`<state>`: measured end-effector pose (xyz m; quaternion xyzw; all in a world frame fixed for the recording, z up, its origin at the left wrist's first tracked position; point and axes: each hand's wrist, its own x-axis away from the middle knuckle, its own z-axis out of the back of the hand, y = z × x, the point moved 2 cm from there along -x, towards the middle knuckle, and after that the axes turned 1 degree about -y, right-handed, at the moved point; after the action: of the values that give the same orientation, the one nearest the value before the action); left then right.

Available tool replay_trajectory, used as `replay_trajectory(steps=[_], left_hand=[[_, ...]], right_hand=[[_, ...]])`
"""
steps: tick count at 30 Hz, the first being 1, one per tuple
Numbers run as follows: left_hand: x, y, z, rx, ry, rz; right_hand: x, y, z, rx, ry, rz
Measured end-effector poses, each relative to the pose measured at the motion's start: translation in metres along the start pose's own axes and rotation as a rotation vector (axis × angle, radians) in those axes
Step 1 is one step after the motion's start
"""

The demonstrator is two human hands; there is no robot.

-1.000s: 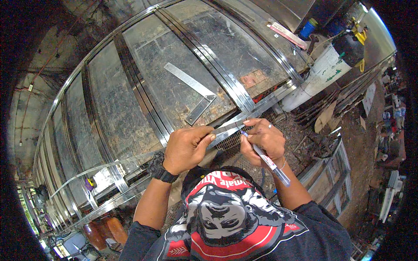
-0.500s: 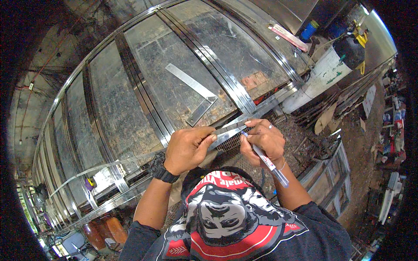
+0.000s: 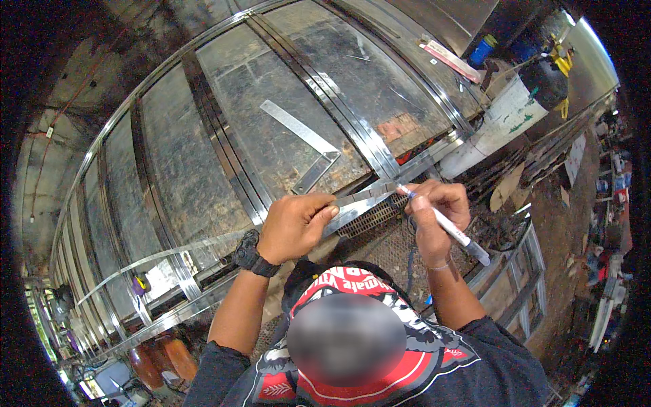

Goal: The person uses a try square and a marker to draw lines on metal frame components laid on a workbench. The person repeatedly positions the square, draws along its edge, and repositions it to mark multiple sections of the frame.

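l hand (image 3: 296, 227) pinches the metal strip (image 3: 365, 195) near the edge of the table (image 3: 234, 95); r hand (image 3: 442, 209) grips a pen (image 3: 453, 228), tip next to strip's right end, contact unclear. prob best: brace strip firmly, no twist, & use pen w/ light pressure.

Head camera: left one of a side-by-side pair worn on the person's head, a wide fisheye
Direction: steeply down, past the shirt (image 3: 420, 363) and out over the metal frame (image 3: 366, 144)
Hands: left hand (image 3: 293, 229) and right hand (image 3: 430, 234) near, around mid-picture
Shirt: at the lower edge
Frame: reaching well away, its long edges bowing toward the dark rim
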<state>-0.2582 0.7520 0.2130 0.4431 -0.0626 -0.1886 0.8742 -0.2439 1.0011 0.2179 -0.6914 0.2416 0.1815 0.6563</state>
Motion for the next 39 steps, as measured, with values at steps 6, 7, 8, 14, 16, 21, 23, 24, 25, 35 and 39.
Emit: replay_trajectory(steps=[6,7,8,14,16,21,23,24,25,35,39], left_hand=[[-0.003,-0.004,0.001,0.021,-0.016,0.012],[-0.003,-0.005,0.001,0.024,-0.019,0.016],[-0.003,-0.005,0.002,0.017,-0.023,0.008],[-0.003,-0.005,0.008,0.04,-0.07,-0.002],[-0.005,-0.008,0.008,0.024,-0.074,-0.022],[-0.005,-0.009,0.009,0.057,-0.029,-0.083],[-0.005,-0.009,0.01,0.053,-0.036,-0.085],[-0.004,-0.007,0.012,0.043,-0.044,-0.078],[-0.003,-0.006,0.013,0.033,-0.052,-0.071],[0.002,-0.015,0.013,0.06,-0.023,-0.136],[0.002,-0.019,0.013,0.08,-0.036,-0.124]], right_hand=[[0.0,0.003,-0.001,0.273,0.037,-0.091],[0.001,0.005,-0.003,0.264,0.077,-0.156],[0.002,0.006,-0.008,0.254,0.118,-0.221],[0.009,0.004,-0.017,0.022,0.24,-0.45],[0.011,0.002,-0.02,0.049,0.248,-0.411],[0.015,-0.001,-0.029,0.013,0.295,-0.383],[0.019,-0.002,-0.032,0.017,0.315,-0.384],[0.021,-0.003,-0.034,0.018,0.324,-0.384],[0.022,-0.004,-0.036,0.024,0.333,-0.391],[0.028,-0.008,-0.045,0.196,0.445,-0.236],[0.029,-0.027,-0.052,0.325,0.431,-0.092]])
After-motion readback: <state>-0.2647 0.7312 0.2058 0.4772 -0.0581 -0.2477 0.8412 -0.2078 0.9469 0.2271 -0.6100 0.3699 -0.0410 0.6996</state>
